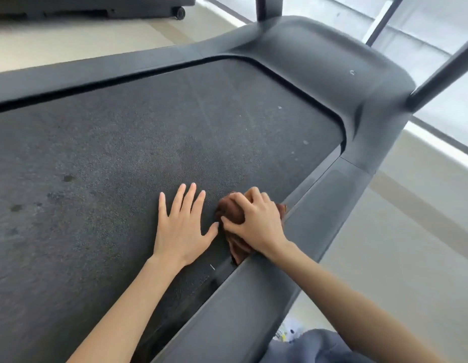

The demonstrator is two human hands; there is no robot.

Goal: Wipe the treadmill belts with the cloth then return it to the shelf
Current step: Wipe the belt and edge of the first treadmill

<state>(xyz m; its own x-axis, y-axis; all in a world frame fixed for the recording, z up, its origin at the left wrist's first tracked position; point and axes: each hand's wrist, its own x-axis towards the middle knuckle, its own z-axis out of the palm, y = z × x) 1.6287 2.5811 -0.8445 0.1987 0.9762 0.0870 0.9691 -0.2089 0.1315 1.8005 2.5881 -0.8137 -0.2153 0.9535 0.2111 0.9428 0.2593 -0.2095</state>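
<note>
A dark grey textured treadmill belt fills most of the view, with a few dark damp spots at its left. My right hand grips a bunched brown cloth and presses it onto the belt right beside the right side rail. Part of the cloth hangs out below my wrist. Flat on the belt just left of the cloth lies my left hand, fingers spread, holding nothing. No shelf shows in the view.
The treadmill's black side rail runs along the right, and the motor cover with two upright posts stands at the far end. Pale floor lies to the right and beyond. Another machine's wheeled base sits at the top left. Windows line the right.
</note>
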